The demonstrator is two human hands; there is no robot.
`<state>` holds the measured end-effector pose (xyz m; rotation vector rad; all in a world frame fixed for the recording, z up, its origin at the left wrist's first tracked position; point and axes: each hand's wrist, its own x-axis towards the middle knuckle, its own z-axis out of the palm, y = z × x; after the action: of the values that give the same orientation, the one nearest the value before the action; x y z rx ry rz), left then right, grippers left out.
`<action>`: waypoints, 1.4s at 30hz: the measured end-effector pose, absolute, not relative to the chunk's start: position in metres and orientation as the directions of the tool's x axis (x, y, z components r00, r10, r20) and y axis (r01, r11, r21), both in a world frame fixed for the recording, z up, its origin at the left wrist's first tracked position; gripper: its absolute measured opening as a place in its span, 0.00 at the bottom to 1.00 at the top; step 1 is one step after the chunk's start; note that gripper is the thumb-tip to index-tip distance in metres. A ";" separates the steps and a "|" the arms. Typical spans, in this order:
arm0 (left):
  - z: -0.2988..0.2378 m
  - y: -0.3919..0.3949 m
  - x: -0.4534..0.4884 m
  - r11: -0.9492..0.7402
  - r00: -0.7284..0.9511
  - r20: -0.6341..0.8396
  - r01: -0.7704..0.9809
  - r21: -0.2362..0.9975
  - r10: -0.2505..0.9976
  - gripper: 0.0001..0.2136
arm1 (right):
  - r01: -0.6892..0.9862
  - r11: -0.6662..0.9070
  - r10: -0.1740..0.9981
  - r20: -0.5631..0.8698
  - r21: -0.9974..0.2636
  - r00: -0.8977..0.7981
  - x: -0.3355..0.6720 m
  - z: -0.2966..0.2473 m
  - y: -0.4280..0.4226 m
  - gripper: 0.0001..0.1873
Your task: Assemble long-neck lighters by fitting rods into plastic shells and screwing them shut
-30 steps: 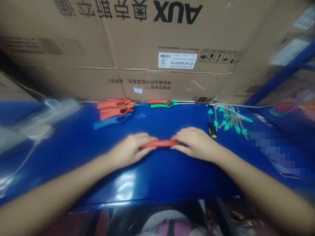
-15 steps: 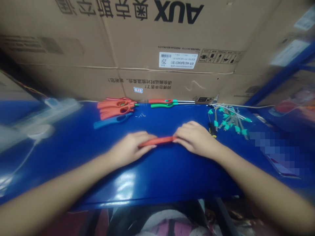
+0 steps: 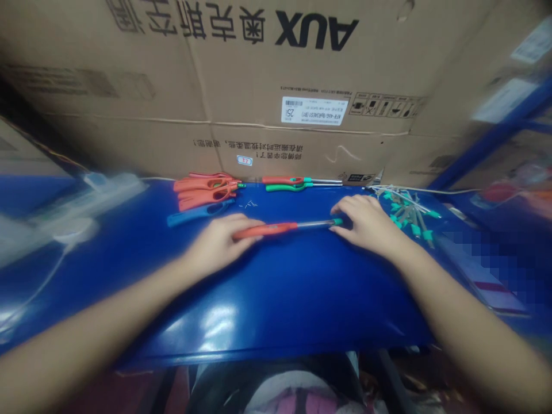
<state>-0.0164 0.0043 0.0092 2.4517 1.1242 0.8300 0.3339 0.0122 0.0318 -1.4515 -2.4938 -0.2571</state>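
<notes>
My left hand (image 3: 222, 238) is closed around the orange handle of a long-necked lighter (image 3: 269, 229), held level above the blue table. A metal tube (image 3: 314, 224) sticks out of the handle's right end and has a green piece (image 3: 338, 222) at its far tip. The thumb and curled fingers of my right hand (image 3: 366, 224) are around that green tip. Behind my right hand lies a pile of metal tubes with green pieces (image 3: 407, 213). Orange lighter handles (image 3: 202, 187) and a blue handle (image 3: 200, 213) lie beyond my left hand.
Against the cardboard box (image 3: 241, 86) lie an orange lighter (image 3: 282, 180) and a green one (image 3: 284, 187). Small pale bits (image 3: 248, 204) are nearby. A white power strip (image 3: 103, 201) with a plug sits at left, a partly blurred-out flat object (image 3: 495, 293) at right.
My right hand has moved right and slightly away from me, so the metal tube and its green tip now show between my hands. My left hand has shifted slightly left with the orange handle.
</notes>
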 end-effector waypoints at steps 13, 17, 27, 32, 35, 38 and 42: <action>0.007 0.004 -0.016 -0.699 0.560 0.422 0.516 0.496 0.713 0.15 | 0.683 0.676 0.735 0.192 -0.277 -0.650 0.316 0.035 0.002 0.11; 0.006 -0.002 -0.012 -0.728 0.609 0.411 0.481 0.488 0.678 0.14 | 0.636 0.713 0.698 0.201 -0.296 -0.688 0.297 0.031 -0.009 0.14; 0.008 -0.009 -0.006 -0.694 0.598 0.378 0.483 0.533 0.707 0.14 | 0.622 0.772 0.628 0.299 -0.129 -0.718 0.294 0.027 -0.011 0.13; 0.006 -0.013 -0.004 -0.678 0.655 0.294 0.464 0.570 0.696 0.13 | 0.573 0.819 0.538 0.311 0.026 -0.784 0.289 0.018 -0.011 0.15; 0.006 -0.014 -0.003 -0.683 0.670 0.284 0.460 0.567 0.686 0.14 | 0.553 0.831 0.504 0.333 0.065 -0.797 0.287 0.011 -0.012 0.15; 0.006 -0.017 -0.002 -0.668 0.660 0.280 0.458 0.586 0.698 0.14 | 0.541 0.835 0.473 0.373 0.100 -0.799 0.286 0.010 -0.014 0.16; 0.008 -0.020 0.000 -0.640 0.644 0.266 0.456 0.619 0.717 0.15 | 0.525 0.842 0.446 0.389 0.121 -0.806 0.286 0.012 -0.016 0.16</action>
<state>0.0003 -0.0200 0.0076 2.3578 0.9147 0.6863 0.2860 -0.0163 0.0120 -0.7292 -2.6723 -0.3170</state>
